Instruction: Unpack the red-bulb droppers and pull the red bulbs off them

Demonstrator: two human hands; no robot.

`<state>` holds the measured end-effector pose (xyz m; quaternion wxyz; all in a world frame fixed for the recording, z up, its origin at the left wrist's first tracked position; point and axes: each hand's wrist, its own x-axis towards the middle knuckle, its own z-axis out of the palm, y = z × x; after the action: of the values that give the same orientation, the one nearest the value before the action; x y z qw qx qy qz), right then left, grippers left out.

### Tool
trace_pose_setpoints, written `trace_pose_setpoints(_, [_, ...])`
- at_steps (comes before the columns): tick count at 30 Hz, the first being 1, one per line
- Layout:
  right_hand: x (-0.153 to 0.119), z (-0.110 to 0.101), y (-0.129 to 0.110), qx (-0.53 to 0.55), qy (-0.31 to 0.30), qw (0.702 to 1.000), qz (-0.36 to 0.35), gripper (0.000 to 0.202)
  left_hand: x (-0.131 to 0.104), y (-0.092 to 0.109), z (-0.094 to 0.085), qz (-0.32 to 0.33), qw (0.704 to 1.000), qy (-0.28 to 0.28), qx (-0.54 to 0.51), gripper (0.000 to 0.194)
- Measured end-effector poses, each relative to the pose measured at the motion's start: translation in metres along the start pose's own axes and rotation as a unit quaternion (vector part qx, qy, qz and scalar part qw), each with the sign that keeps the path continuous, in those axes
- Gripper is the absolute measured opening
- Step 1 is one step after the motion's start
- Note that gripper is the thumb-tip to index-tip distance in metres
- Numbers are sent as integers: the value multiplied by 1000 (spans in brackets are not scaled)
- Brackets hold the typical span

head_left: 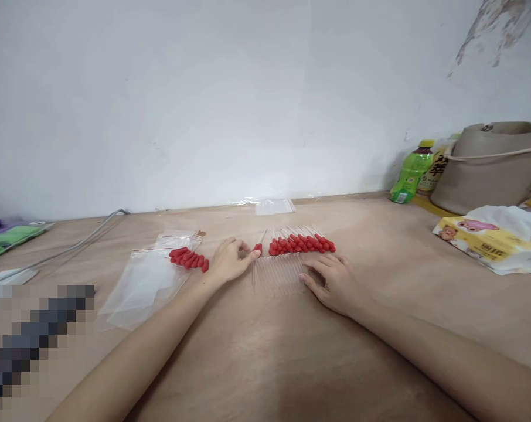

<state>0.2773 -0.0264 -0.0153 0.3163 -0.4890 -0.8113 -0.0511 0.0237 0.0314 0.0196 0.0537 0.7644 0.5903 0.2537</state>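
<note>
My left hand (231, 258) is closed on a red-tipped stick (257, 248), its thin end pointing up and away. Right of it lies a row of red-tipped sticks (298, 244), tips toward me. Several clear thin tubes (278, 275) lie side by side just below that row. At their right end, my right hand (329, 278) rests with fingers apart, thumb and fingertips near the tubes. To the left, a small pile of red pieces (189, 258) sits on clear plastic bags (142, 281).
A small clear bag (274, 206) lies by the wall. At the right are a green bottle (411, 173), a beige bag (489, 167) and a yellow tissue pack (480, 240). A grey cable (87, 239) and green packets (13, 239) lie at the left.
</note>
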Motion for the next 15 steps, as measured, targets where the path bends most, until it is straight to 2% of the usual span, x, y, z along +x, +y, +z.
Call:
trace_pose_setpoints(4, [0,1,1,24,-2,1000,10,23,10,1,8,-23,999,-12,-32,38])
trace_pose_setpoints(8, [1,1,2,39,-2,999,18,24,11,1,12,-42,998,20,-50,34])
trace_pose_setpoints(11, [1,2,3,47,17,999,20,26,-2,-1,9,-50,994,74,-57,30])
trace_pose_setpoints(15, [2,3,5,71,71,995,-2,31,-36,-6,-2,-19,990,111,-81,25])
